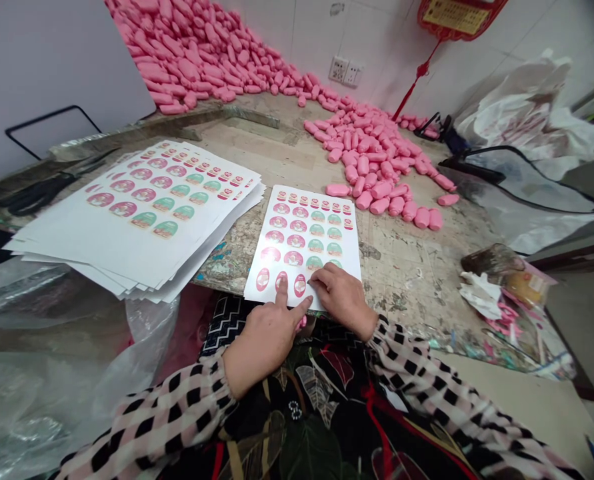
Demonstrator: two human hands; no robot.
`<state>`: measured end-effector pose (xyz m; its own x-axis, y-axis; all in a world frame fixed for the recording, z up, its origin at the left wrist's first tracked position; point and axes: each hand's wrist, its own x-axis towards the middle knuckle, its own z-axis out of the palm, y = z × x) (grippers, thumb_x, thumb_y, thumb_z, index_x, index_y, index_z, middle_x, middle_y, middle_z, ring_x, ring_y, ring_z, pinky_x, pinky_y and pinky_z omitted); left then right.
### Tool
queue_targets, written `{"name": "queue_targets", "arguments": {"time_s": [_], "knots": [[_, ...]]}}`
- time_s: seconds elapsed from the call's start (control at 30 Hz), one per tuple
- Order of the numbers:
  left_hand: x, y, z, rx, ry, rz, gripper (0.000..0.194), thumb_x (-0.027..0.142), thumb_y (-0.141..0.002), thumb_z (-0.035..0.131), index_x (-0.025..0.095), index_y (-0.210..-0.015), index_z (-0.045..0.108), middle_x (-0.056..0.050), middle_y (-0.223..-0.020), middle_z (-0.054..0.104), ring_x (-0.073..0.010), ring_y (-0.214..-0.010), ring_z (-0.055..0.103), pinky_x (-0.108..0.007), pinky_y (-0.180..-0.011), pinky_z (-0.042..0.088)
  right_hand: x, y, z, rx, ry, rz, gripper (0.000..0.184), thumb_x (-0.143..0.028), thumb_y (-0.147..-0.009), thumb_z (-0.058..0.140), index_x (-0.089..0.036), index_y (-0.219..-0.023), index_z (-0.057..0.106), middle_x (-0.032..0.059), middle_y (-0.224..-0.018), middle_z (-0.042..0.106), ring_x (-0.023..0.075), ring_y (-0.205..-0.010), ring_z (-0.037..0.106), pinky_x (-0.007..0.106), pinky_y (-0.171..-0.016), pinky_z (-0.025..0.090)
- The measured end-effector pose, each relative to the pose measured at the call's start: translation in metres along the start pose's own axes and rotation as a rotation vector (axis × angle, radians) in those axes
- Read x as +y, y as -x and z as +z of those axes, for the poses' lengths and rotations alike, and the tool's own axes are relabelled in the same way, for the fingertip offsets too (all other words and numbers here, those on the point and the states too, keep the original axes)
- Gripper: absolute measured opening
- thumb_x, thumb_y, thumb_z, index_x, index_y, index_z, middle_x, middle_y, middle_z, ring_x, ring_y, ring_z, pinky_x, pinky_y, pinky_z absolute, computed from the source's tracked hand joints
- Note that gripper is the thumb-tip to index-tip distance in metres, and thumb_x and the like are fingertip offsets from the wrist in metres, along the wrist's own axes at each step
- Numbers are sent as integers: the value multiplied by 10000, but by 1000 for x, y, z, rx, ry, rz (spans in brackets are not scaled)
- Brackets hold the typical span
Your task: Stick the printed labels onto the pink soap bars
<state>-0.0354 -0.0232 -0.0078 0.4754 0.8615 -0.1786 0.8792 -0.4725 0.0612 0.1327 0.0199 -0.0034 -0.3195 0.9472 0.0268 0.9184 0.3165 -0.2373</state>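
A single sticker sheet (304, 233) with pink and green oval labels lies at the table's near edge. My left hand (264, 337) presses the sheet's near edge with forefinger and thumb stretched out, a bit of pink showing under the palm. My right hand (341, 297) rests on the sheet's near right corner, fingers curled down and pinching at a label. What is between those fingertips is too small to see.
A thick stack of sticker sheets (137, 220) lies at the left. Loose pink soap bars (377, 167) spread across the table's middle right, with a big heap (201, 47) against the far wall. Clear plastic bags (51, 347) hang at the left, scraps (507, 293) at the right.
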Motion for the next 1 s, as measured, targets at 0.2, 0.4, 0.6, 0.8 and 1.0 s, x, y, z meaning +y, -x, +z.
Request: {"name": "queue_targets", "arguments": {"time_s": [0.2,0.4,0.6,0.8,1.0], "knots": [[1,-3,3,1,-10,-4,514,369,-911,341,385,-1412,229,-300,-1449,204,-253,-725,662,-352,-591,479,-6,9,13,73,-149,114,185,-301,-905,450,-230,-883,620,16,-878,583,134,-818,552,239,-660,361],[1,-4,5,5,16,11,533,366,-922,302,377,-1433,151,-311,-1454,162,-255,-740,659,-353,-612,476,-9,5,15,51,-270,222,155,-300,-864,502,-215,-830,627,13,-828,595,138,-786,551,242,-668,367],[1,-3,4,24,5,5,579,349,-915,326,357,-1445,91,-315,-1449,172,-253,-703,656,-361,-592,478,-9,-7,5,-61,-240,303,237,-436,-819,536,-220,-781,627,4,-791,615,140,-713,551,247,-586,324],[0,-1,3,1,20,-1,601,309,-896,386,364,-1440,135,-299,-1459,156,-270,-712,657,-372,-582,480,-21,-11,-5,-61,-91,286,182,-392,-803,552,-232,-747,617,-3,-802,608,138,-705,530,252,-558,283],[-1,0,8,23,9,15,598,303,-896,383,392,-1432,134,-305,-1459,148,-278,-686,654,-382,-559,473,-30,-11,-26,79,-78,193,181,-371,-824,530,-231,-741,610,-5,-799,603,135,-721,520,253,-587,285]]}}
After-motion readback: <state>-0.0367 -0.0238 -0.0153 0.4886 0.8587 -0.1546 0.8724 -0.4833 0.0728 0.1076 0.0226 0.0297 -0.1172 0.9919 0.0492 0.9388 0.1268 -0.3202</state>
